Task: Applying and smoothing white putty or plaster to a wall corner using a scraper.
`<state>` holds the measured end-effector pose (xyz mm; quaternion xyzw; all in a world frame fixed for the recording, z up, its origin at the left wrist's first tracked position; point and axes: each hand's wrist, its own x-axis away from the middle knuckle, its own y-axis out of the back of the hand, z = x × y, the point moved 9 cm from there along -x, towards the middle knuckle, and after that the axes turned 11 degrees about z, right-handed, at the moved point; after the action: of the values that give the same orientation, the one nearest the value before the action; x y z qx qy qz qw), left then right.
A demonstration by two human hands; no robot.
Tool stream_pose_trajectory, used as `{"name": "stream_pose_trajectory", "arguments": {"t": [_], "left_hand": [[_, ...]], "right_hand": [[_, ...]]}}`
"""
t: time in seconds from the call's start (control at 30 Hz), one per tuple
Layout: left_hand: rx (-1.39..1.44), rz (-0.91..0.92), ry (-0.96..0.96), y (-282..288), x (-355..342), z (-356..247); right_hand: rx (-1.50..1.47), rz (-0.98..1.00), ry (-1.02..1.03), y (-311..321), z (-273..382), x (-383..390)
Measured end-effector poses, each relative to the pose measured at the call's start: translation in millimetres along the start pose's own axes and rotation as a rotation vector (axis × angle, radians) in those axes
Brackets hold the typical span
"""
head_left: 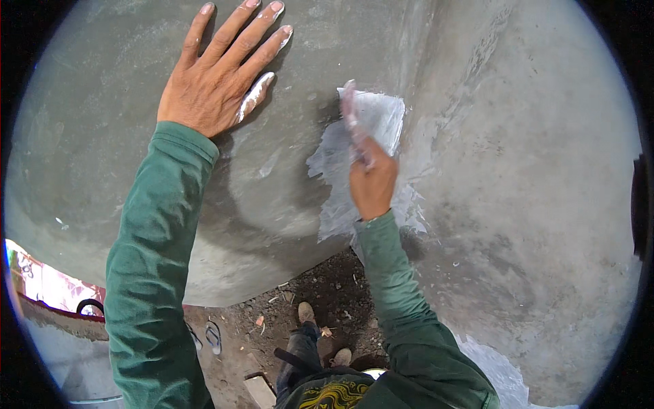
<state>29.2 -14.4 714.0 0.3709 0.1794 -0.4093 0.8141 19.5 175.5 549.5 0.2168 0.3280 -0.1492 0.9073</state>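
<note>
My left hand (208,85) lies flat on a grey, smooth, curved cement surface (286,136), fingers spread, with white paste on the thumb and several fingertips. Beside the crease where this surface meets a second grey one on the right, my right hand (373,177) is closed on what looks like a thin, flat putty knife (385,116). Its blade is rectangular and coated white; the handle is hidden. The index finger stretches along the blade, slightly blurred. Beneath and around it spreads a thin, ragged-edged smear of white putty (334,194).
Below lies dark, stony soil (340,279), where my two shoes stand. A pair of flip-flops (214,337) and a pale block (259,391) lie to the left. Another white patch (490,365) marks the right-hand surface low down. Part of a pale round rim (374,373) shows near my waist.
</note>
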Motion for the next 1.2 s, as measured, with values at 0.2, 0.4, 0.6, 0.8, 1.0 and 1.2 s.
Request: {"name": "stream_pose_trajectory", "arguments": {"t": [0.2,0.4,0.6,0.8,1.0,1.2], "left_hand": [[-0.023,0.021,0.000,-10.8,4.1,3.6],[-0.009,0.012,-0.010,-4.5,3.6,-0.3],[0.019,0.018,0.010,-3.7,-5.7,-5.3],[-0.041,0.039,0.008,-6.5,1.2,1.9],[0.012,0.004,0.000,-5.4,-1.0,-2.5],[-0.055,0.066,0.017,3.6,2.3,-3.4]], "right_hand": [[0.188,0.271,0.375,-27.1,36.2,49.2],[0.212,0.043,0.215,22.3,2.7,17.4],[0.520,0.005,0.438,-30.9,1.8,39.3],[0.251,0.347,0.306,-32.5,-44.9,92.8],[0.074,-0.188,-0.099,23.3,-45.9,12.3],[0.139,0.225,0.299,-87.0,74.2,116.3]]}}
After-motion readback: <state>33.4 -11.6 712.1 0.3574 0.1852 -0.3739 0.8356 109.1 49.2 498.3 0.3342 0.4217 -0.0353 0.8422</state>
